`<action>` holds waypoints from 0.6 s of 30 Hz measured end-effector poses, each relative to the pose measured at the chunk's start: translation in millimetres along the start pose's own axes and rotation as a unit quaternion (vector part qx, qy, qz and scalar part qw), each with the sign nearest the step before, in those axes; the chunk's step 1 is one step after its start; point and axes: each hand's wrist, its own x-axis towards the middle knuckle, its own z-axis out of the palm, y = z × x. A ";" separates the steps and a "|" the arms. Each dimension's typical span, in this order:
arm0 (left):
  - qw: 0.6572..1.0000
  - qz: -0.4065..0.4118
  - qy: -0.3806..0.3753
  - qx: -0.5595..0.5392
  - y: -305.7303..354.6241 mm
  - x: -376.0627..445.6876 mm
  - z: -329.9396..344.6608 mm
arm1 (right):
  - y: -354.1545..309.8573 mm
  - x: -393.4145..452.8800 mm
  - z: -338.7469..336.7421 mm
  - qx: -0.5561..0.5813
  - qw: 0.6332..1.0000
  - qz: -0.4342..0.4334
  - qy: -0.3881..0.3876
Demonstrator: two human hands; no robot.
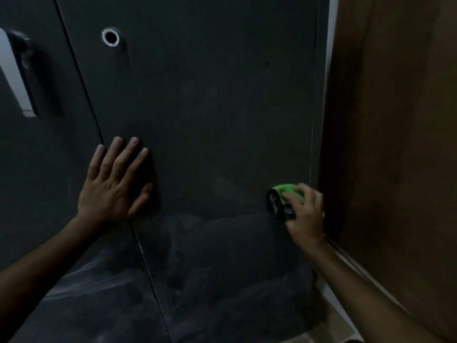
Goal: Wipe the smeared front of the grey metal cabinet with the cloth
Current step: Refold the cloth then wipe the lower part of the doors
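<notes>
Now: left hand (115, 180) flat on cabinet (210, 107) | right hand (305, 209) grip pinching cloth (288, 191) at right edge

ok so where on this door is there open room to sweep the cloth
Open: the broad stretch of the cabinet door between the left hand and the right hand, up to the round lock. Tight: the cloth sits near the door's right edge, beside the brown wall.

Dim light — a brown wooden panel (395, 144) stands at the right
</notes>
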 end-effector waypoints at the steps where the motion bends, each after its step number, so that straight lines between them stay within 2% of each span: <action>1: 1.000 -0.001 0.000 -0.001 0.4 0.2 0.3 | 9.1 3.3 -4.3 0.009 0.999 0.044 -0.006; 4: 1.000 -0.008 0.002 -0.002 2.1 -0.5 -0.1 | 5.5 51.4 -18.1 0.034 0.991 0.119 0.058; 6: 1.000 -0.007 0.006 -0.006 1.9 0.0 -1.7 | -14.5 74.1 -17.9 0.049 0.989 0.100 0.101; 7: 1.000 -0.006 0.007 -0.006 1.8 0.4 -2.4 | -23.6 69.3 -13.9 0.044 0.992 0.077 0.094; 10: 1.000 -0.007 0.005 -0.006 2.1 0.6 -3.4 | -25.9 -5.0 9.7 0.002 1.000 -0.001 -0.028; 12: 1.000 -0.007 0.005 -0.007 2.2 0.4 -3.8 | -7.5 -47.4 9.3 -0.001 0.994 0.030 -0.106; 13: 1.000 -0.006 0.005 -0.008 2.4 0.6 -4.0 | 2.3 -48.5 5.5 0.018 0.991 0.077 -0.106; 15: 1.000 -0.008 0.005 -0.005 2.7 0.8 -3.7 | 10.9 -23.7 -2.3 0.038 0.981 0.185 -0.054; 16: 1.000 -0.009 0.004 -0.005 2.8 0.6 -3.5 | 7.3 -5.0 -6.0 0.040 0.976 0.212 -0.015; 18: 1.000 -0.009 0.006 -0.005 3.0 0.7 -3.4 | -10.4 22.6 -8.1 0.043 0.981 0.184 0.045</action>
